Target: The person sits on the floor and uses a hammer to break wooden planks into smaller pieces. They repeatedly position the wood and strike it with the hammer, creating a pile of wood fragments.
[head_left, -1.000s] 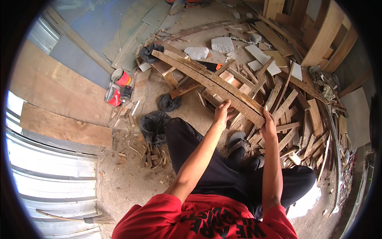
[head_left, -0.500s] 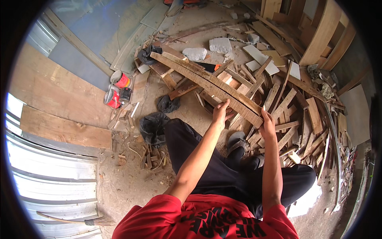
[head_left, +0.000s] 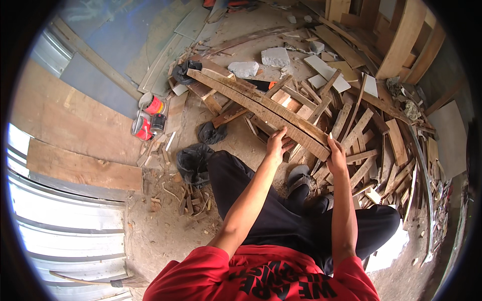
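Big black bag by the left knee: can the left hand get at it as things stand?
Probably not at once: the left hand holds the timber, and the left knee seems partly in the way of the bag.

Two hands [head_left: 275, 145] [head_left: 337, 158], three cans [head_left: 151, 105] [head_left: 142, 127] [head_left: 158, 123], one broom [head_left: 123, 283], one orange-handled saw [head_left: 259, 84].

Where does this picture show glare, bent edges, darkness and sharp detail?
Head view: glare whitens the ridged metal sheet, lower left; head view: the tall board, upper right, looks bowed near the rim; head view: black corners surround the round image; head view: the long plank looks fairly sharp.
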Available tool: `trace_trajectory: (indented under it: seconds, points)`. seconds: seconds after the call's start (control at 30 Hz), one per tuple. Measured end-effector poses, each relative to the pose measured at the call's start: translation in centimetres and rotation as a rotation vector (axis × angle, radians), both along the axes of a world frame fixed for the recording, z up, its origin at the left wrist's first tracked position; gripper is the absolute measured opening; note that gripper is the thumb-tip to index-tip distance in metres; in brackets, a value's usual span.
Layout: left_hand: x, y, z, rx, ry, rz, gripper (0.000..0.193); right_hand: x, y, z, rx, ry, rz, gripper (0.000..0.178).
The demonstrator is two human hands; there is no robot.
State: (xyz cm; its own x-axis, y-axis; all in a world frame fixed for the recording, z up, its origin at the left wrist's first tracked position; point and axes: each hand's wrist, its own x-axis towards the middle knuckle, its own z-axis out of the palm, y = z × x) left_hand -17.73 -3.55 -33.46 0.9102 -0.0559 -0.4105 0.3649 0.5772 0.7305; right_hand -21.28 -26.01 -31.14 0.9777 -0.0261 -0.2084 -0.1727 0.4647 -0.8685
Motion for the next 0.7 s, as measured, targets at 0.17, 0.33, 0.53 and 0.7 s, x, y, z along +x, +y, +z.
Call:
trace_trajectory:
  seconds: [0.17, 0.33, 0.53, 0.7]
  points:
    - [0.1, 0.1, 0.0, 0.0, -0.006, -0.01, 0.062, 0.0, 0.1, 0.1, -0.027, -0.005, -0.014, 0.047]
    - [-0.1, -0.2, 0.7, 0.023, 0.001, -0.01, 0.063, 0.4, -0.4, -1.1, 0.005, 0.008, -0.029, 0.048]
    - [0.0, 0.0, 0.4, 0.027, 0.02, 0.006, 0.066, 0.5, -0.2, -1.1, 0.032, 0.026, -0.023, 0.05]
    - [-0.1, -0.2, 0.3, 0.019, 0.007, -0.002, 0.066, 0.7, -0.4, -1.8, 0.021, 0.031, -0.034, 0.05]
